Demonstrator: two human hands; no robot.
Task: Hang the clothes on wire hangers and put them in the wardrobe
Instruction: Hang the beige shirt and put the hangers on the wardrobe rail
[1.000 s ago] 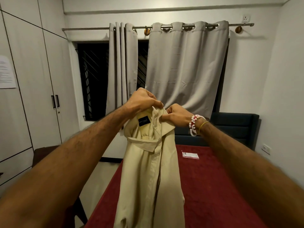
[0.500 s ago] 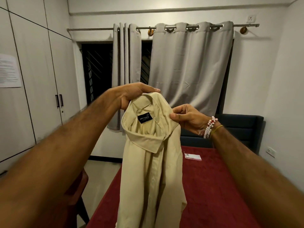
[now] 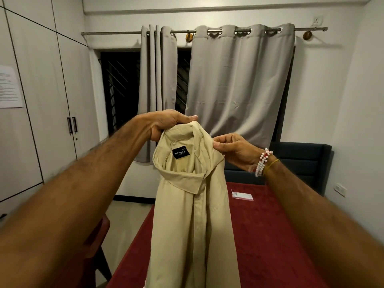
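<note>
**A:** Where is the shirt (image 3: 187,215)?

**B:** Held up in the air in front of the person, above the near end of the bed (image 3: 270,235); it hangs straight down from both hands, its lower part running out of the bottom of the view.

**A:** And the left grip (image 3: 166,125)?

**B:** Closed round the top of the shirt at its upper left; the fingers are curled into the cloth and the thumb lies across the top fold.

**A:** The right grip (image 3: 234,150)?

**B:** It pinches the shirt's right edge between thumb and fingertips, a little lower than the left; beaded bracelets (image 3: 262,163) sit on that wrist.

**A:** Which way does the shirt face?

**B:** The neck opening faces the camera; a black label (image 3: 180,153) shows inside it, and the collar (image 3: 182,179) folds over just below.

**A:** What lies around?

**B:** The bed has a red cover; a small flat packet (image 3: 242,196) lies on it near the dark headboard (image 3: 301,163); the wardrobe (image 3: 37,100) stands along the left wall, doors shut, a sheet of paper (image 3: 9,86) stuck on it; grey curtains (image 3: 239,84) hang over a dark window (image 3: 120,86) behind; a reddish-brown chair (image 3: 99,225) stands low on the left, beside the bed.
</note>
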